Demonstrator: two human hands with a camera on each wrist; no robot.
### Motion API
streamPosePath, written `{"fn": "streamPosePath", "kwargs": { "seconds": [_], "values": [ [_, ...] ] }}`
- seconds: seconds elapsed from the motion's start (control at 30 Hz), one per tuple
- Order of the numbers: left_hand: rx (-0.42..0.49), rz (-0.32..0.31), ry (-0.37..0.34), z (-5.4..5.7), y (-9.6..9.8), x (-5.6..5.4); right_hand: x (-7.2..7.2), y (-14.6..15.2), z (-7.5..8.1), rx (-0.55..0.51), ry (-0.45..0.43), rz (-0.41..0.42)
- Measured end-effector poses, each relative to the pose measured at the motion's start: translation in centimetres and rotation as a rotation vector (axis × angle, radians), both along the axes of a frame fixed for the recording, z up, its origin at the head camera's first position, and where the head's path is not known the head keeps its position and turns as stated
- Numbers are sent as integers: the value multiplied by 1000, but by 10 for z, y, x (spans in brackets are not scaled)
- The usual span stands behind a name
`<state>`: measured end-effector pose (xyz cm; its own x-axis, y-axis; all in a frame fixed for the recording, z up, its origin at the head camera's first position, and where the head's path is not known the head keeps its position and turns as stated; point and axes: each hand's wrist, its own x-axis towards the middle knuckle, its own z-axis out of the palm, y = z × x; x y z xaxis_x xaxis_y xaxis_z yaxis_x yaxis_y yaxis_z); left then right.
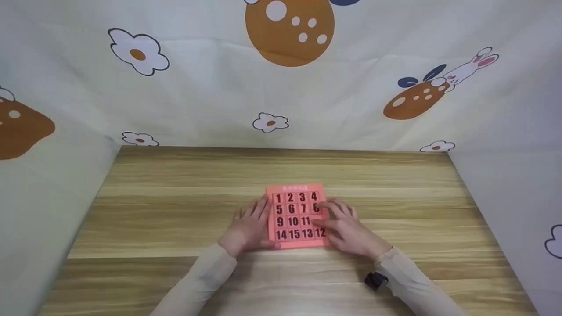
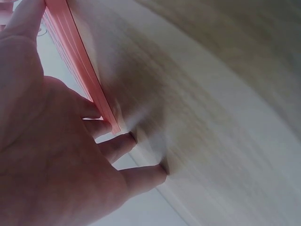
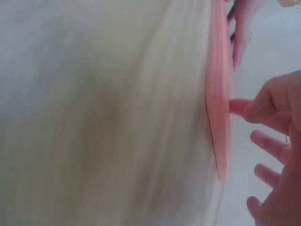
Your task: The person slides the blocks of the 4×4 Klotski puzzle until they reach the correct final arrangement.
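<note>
A pink number sliding puzzle [image 1: 295, 244] lies flat on the wooden table. Its rows read 1 to 4, 5 to 8, then 9, 10, 11, and at the bottom 14, 15, 13, 12. My left hand [image 1: 246, 231] rests along its left side, thumb at the lower left corner; in the left wrist view some fingertips touch the frame edge and others the table. From the right, my right hand [image 1: 353, 232] reaches over the board. One finger touches the 8 tile [image 1: 316, 208]; the thumb tip covers the spot right of the 11 tile [image 1: 305, 221].
The wood-grain table [image 1: 184, 188] extends around the puzzle. A pale patterned cloth [image 1: 197, 96] hangs behind it and along both sides. Near the right sleeve [image 1: 408, 274] is a small black object [image 1: 375, 281].
</note>
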<state>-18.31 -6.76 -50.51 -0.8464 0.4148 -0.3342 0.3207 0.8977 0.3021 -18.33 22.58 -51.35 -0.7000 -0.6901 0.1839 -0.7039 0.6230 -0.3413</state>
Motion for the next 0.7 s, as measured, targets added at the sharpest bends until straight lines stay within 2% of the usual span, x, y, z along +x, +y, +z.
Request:
{"fn": "streamPosePath", "kwargs": {
  "seconds": [0.23,0.43,0.5,0.7],
  "values": [
    [7,8,-13,0,1,0,-2,4,-2,-53,17,39],
    [11,11,-15,1,-1,0,-1,15,-2,-131,-31,118],
    [13,12,-14,1,-1,0,0,15,0,-117,-55,100],
    [20,7,-10,1,0,0,1,12,2,-35,-43,-19]
  ]
}}
